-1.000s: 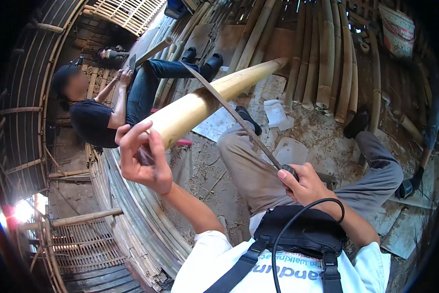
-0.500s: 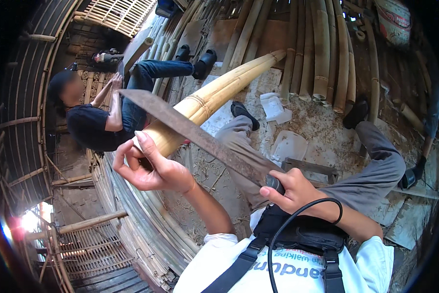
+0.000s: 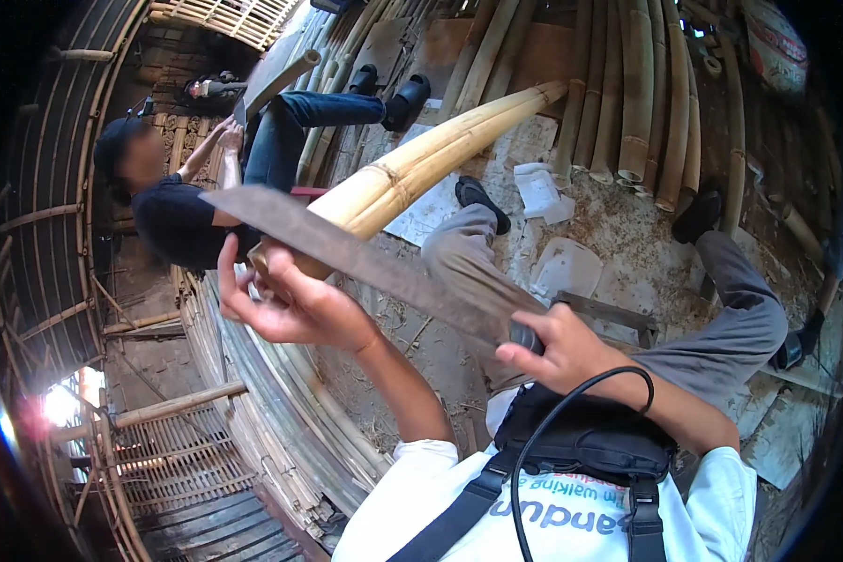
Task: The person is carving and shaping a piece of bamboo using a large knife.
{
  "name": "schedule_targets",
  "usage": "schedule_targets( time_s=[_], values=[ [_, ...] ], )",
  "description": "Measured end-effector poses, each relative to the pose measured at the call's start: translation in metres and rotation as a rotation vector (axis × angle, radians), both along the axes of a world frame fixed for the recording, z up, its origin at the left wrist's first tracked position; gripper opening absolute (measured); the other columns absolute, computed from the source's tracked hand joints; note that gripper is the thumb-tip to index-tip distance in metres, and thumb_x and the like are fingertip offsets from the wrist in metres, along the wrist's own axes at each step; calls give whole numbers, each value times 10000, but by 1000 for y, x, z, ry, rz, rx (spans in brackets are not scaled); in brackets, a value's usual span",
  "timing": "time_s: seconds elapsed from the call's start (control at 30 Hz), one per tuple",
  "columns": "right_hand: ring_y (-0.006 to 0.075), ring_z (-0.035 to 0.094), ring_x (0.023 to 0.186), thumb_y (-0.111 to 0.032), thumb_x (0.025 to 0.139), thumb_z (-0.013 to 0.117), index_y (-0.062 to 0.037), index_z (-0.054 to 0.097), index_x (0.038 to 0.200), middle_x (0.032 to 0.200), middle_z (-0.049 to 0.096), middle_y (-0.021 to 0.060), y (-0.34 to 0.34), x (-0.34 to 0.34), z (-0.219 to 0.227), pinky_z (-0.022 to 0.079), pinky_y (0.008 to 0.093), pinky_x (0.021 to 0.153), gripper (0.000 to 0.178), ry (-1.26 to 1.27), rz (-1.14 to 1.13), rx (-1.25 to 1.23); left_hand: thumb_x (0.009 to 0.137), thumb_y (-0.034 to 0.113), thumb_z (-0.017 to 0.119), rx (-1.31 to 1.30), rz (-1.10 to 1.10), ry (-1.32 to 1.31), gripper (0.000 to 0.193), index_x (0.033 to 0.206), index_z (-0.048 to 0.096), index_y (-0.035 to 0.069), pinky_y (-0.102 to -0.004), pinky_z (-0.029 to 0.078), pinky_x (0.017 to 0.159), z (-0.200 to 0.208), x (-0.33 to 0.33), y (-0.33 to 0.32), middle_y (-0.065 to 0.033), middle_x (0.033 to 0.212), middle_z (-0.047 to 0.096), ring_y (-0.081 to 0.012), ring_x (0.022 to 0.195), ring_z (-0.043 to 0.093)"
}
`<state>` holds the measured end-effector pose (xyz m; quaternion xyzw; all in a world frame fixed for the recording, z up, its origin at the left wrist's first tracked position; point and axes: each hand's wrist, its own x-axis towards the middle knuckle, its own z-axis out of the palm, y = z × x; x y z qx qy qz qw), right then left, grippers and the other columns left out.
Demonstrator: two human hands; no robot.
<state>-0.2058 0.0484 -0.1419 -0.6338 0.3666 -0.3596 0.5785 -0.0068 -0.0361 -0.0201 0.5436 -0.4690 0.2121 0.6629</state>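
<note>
Machete [image 3: 365, 263] has drawn back, uncovering bamboo culm [image 3: 459, 145] at its node [image 3: 388, 183]; I see right hand [image 3: 571, 351] closed on handle [image 3: 526, 335], left hand [image 3: 304, 309] half-curled at near end, hold unclear.

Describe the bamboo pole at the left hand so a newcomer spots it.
Find the white shirt, then the left hand up-left of it. The bamboo pole slants away up-right from there, partly behind the knife. Unlike the browner poles beyond, it's pale yellow.
</note>
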Motion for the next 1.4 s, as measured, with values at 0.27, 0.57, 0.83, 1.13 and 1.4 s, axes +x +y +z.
schedule_targets(
  time_s=[0.27, 0.57, 0.83, 1.13, 1.4],
  values=[
    [214, 468, 423, -423, 928, 565, 75, 568, 724, 484, 435, 190, -18, -5, -34, 391, 369, 446, 538, -17, -151, 364, 875, 103, 599, 129, -143, 46, 187, 1005, 649, -21, -313, 414, 801, 5, -2, 10, -60, 992, 510, -155, 855, 517],
    [229, 438, 422, -418, 929, 563, 60, 613, 781, 466, 455, 152, -8, 16, -42, 377, 373, 452, 503, -14, -224, 73, 884, 137, 611, 277, -268, 197, 239, 1063, 584, -19, -291, 397, 852, 22, -12, 19, -60, 981, 537, -146, 919, 516],
    [302, 518, 444, -387, 903, 604, 56, 597, 759, 506, 477, 204, 7, -7, -11, 391, 399, 470, 465, -27, -84, -13, 859, 85, 640, 194, -331, 42, 128, 935, 577, 3, -263, 389, 762, 11, -9, 20, -30, 884, 480, -116, 831, 490],
    [326, 455, 440, -420, 907, 596, 52, 592, 748, 493, 463, 190, -11, -24, 17, 388, 408, 482, 498, 72, 14, 105, 830, 62, 677, 62, -328, 110, 182, 728, 531, 22, -284, 387, 669, -2, 7, 16, -24, 795, 441, -122, 713, 453],
    [173, 500, 447, -455, 934, 547, 55, 589, 766, 479, 457, 84, -23, -23, -5, 396, 353, 457, 539, 104, -142, 512, 778, 68, 660, -40, -436, 43, 159, 705, 528, 18, -354, 385, 713, -16, 8, 20, -65, 854, 439, -182, 788, 464]
  ],
)
